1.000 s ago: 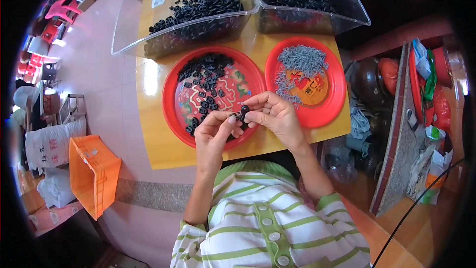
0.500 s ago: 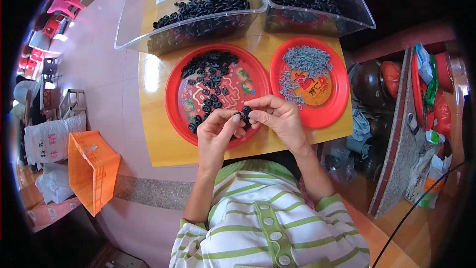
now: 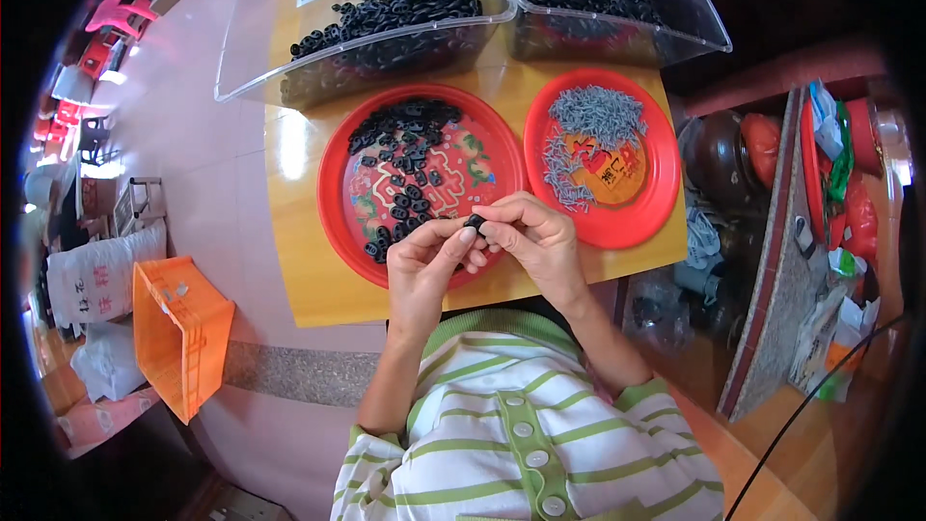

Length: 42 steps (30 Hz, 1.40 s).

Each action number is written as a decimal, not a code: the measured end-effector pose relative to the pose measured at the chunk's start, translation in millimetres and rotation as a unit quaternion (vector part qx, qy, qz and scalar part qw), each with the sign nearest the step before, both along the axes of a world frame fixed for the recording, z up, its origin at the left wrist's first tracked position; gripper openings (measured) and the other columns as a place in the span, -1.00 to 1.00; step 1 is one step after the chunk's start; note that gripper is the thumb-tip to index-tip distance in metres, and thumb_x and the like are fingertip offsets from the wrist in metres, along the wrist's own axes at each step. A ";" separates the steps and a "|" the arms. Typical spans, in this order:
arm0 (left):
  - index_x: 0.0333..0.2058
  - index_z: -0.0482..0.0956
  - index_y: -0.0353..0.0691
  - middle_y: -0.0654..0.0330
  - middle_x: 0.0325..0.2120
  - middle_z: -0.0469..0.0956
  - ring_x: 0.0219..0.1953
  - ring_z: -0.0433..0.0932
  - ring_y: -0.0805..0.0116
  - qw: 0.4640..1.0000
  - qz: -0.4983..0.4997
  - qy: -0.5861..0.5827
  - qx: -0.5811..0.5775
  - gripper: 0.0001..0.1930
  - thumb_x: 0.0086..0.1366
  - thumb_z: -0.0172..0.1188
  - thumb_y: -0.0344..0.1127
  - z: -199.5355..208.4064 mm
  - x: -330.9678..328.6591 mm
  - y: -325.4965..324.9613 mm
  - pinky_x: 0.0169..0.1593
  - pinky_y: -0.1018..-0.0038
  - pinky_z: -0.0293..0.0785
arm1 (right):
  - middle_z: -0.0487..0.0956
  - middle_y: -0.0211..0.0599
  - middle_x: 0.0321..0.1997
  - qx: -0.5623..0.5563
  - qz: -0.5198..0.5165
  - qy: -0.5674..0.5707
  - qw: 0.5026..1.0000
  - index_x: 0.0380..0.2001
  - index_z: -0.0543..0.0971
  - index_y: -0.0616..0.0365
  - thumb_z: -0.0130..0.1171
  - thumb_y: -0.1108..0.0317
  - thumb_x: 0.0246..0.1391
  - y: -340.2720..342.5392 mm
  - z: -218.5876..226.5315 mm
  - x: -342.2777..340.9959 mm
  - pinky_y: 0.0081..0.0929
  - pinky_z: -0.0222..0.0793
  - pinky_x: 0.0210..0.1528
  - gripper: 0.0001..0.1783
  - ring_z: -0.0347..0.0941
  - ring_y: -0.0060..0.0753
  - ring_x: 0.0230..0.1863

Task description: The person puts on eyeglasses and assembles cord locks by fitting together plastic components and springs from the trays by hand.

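Both hands meet over the near rim of a red round tray (image 3: pixel 326 201) with a printed pattern. My left hand (image 3: pixel 429 259) and my right hand (image 3: pixel 533 243) pinch a small black oval piece (image 3: pixel 475 222) between thumbs and fingertips. Fingers partly cover it, so I cannot tell whether it is one part or two pressed together. Loose black oval pieces with holes (image 3: pixel 405 125) lie in the tray, heaped at its far side and trailing down its left. To the right, a second red tray (image 3: pixel 664 195) holds a pile of small grey screw-like pins (image 3: pixel 596 116).
Two clear plastic bins (image 3: pixel 253 39) full of black pieces stand at the back of the yellow table (image 3: pixel 307 275). An orange crate (image 3: pixel 183 338) and a white sack (image 3: pixel 101 275) sit on the floor at left. Shelves with bags and a brown jar (image 3: pixel 716 159) are at right.
My fingertips have drawn closer together, and the black parts that showed at each hand now appear as one piece between them. The trays keep their places on the table.
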<state>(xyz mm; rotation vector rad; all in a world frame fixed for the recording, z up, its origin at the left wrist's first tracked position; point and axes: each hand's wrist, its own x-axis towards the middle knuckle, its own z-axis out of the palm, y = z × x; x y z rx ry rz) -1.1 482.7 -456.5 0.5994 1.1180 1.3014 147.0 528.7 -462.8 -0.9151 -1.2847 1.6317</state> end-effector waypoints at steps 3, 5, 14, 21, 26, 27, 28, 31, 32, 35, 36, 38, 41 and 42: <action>-0.26 0.54 -0.44 0.11 -0.43 0.60 -0.45 0.55 0.49 0.999 0.011 -0.028 -0.021 -0.85 0.29 0.08 -0.46 -3.1 4.1 -0.4 -0.33 0.61 0.50 | 0.49 -0.36 -0.26 0.009 -0.006 -0.012 1.000 -0.20 0.58 0.26 0.11 0.57 0.10 0.3 -0.2 0.2 -0.70 0.39 -0.25 -0.82 0.44 -0.63 -0.29; -0.28 0.54 -0.43 0.08 -0.45 0.60 -0.46 0.57 0.44 0.998 0.038 -0.050 -0.014 -0.85 0.30 0.08 -0.44 -3.1 5.9 -0.7 -0.32 0.58 0.52 | 0.49 -0.37 -0.26 0.018 -0.007 -0.022 1.000 -0.20 0.58 0.26 0.11 0.56 0.11 0.9 2.8 0.5 -0.69 0.39 -0.24 -0.82 0.44 -0.64 -0.27; -0.38 0.56 -0.27 0.34 -0.53 0.49 -0.49 0.40 0.63 0.985 0.110 -0.131 -0.021 -0.88 0.29 0.11 -0.38 -9.2 11.1 1.3 -0.36 0.66 0.31 | 0.51 -0.38 -0.32 0.154 -0.037 -0.156 0.975 -0.23 0.54 0.25 0.31 0.59 -0.13 0.8 24.3 -8.1 -0.68 0.37 -0.38 -0.68 0.41 -0.69 -0.41; -0.18 0.53 -0.34 0.27 -0.34 0.48 -0.34 0.45 0.59 0.988 0.145 -0.036 0.046 -0.84 0.31 0.06 -0.44 14.5 28.8 2.6 -0.17 0.61 0.40 | 0.49 -0.39 -0.35 0.153 -0.021 -0.162 0.975 -0.26 0.57 0.24 0.32 0.59 -0.17 8.0 27.6 3.7 -0.69 0.33 -0.36 -0.70 0.37 -0.66 -0.44; -0.16 0.57 -0.37 0.14 -0.29 0.52 -0.21 0.48 0.42 0.962 0.039 0.170 0.210 -0.74 0.14 0.15 -0.62 -3.4 15.6 -3.9 -0.14 0.57 0.38 | 0.47 -0.44 -0.38 0.083 0.043 -0.069 0.993 -0.23 0.57 0.25 0.30 0.54 -0.09 5.9 27.1 19.4 -0.69 0.31 -0.34 -0.73 0.36 -0.68 -0.38; -0.21 0.60 -0.36 0.09 -0.31 0.55 -0.22 0.50 0.36 0.948 0.033 0.203 0.243 -0.76 0.10 0.18 -0.63 -3.9 15.6 -3.4 -0.15 0.56 0.39 | 0.47 -0.44 -0.38 0.081 0.050 -0.067 0.993 -0.23 0.57 0.25 0.30 0.54 -0.09 5.1 27.7 22.2 -0.69 0.31 -0.34 -0.73 0.36 -0.68 -0.38; -0.23 0.60 -0.35 0.09 -0.32 0.55 -0.23 0.51 0.34 0.951 0.026 0.197 0.236 -0.76 0.09 0.18 -0.64 -2.2 17.0 -4.6 -0.15 0.55 0.40 | 0.48 -0.42 -0.38 0.081 0.052 -0.066 0.993 -0.24 0.56 0.25 0.30 0.53 -0.09 4.4 28.0 24.1 -0.69 0.31 -0.33 -0.73 0.37 -0.67 -0.37; -0.26 0.60 -0.34 0.11 -0.33 0.56 -0.22 0.52 0.32 0.951 0.011 0.200 0.235 -0.78 0.08 0.19 -0.64 -1.4 17.6 -4.1 -0.15 0.51 0.42 | 0.51 -0.37 -0.35 0.062 0.057 -0.062 0.994 -0.25 0.56 0.24 0.30 0.52 -0.08 1.4 26.2 27.0 -0.67 0.33 -0.32 -0.74 0.41 -0.62 -0.35; -0.25 0.59 -0.33 0.12 -0.32 0.56 -0.22 0.52 0.32 0.950 0.010 0.199 0.240 -0.79 0.09 0.19 -0.62 -3.2 18.9 -3.6 -0.15 0.51 0.42 | 0.52 -0.36 -0.34 0.075 0.056 -0.072 0.993 -0.25 0.56 0.24 0.30 0.52 -0.08 1.4 25.5 27.2 -0.65 0.34 -0.32 -0.74 0.42 -0.60 -0.35; -0.23 0.56 -0.33 0.15 -0.29 0.56 -0.22 0.52 0.34 0.950 0.008 0.191 0.246 -0.81 0.13 0.19 -0.57 -7.6 19.2 -1.5 -0.15 0.51 0.42 | 0.53 -0.34 -0.33 0.096 0.058 -0.091 0.990 -0.25 0.55 0.24 0.29 0.52 -0.06 3.2 22.7 27.9 -0.63 0.35 -0.31 -0.75 0.43 -0.57 -0.36; -0.23 0.56 -0.33 0.15 -0.28 0.56 -0.23 0.51 0.34 0.963 0.007 0.160 0.217 -0.82 0.15 0.18 -0.56 -6.2 20.4 -0.9 -0.15 0.50 0.42 | 0.53 -0.33 -0.32 0.106 0.059 -0.100 0.988 -0.25 0.54 0.25 0.28 0.53 -0.06 4.3 21.1 29.0 -0.62 0.36 -0.32 -0.76 0.44 -0.56 -0.36; -0.22 0.55 -0.33 0.16 -0.29 0.55 -0.25 0.51 0.34 0.959 0.010 0.159 0.236 -0.83 0.17 0.16 -0.55 -10.2 19.3 3.3 -0.14 0.51 0.42 | 0.53 -0.32 -0.32 0.115 0.060 -0.111 0.985 -0.26 0.53 0.25 0.27 0.53 -0.05 4.1 19.5 27.1 -0.61 0.36 -0.32 -0.77 0.44 -0.55 -0.36; -0.21 0.55 -0.34 0.15 -0.30 0.55 -0.25 0.51 0.36 0.980 -0.003 0.096 0.175 -0.82 0.18 0.15 -0.56 -12.9 18.3 1.6 -0.16 0.53 0.42 | 0.53 -0.32 -0.33 0.032 0.039 -0.062 0.997 -0.27 0.53 0.26 0.27 0.53 -0.05 3.5 20.7 20.4 -0.61 0.36 -0.33 -0.78 0.44 -0.56 -0.38; -0.21 0.55 -0.34 0.15 -0.30 0.55 -0.25 0.51 0.36 0.980 -0.004 0.095 0.175 -0.82 0.18 0.15 -0.56 -13.3 15.6 2.9 -0.16 0.53 0.42 | 0.53 -0.33 -0.34 0.019 0.042 -0.070 0.997 -0.28 0.54 0.26 0.27 0.53 -0.05 4.8 23.5 18.8 -0.62 0.36 -0.34 -0.78 0.44 -0.57 -0.39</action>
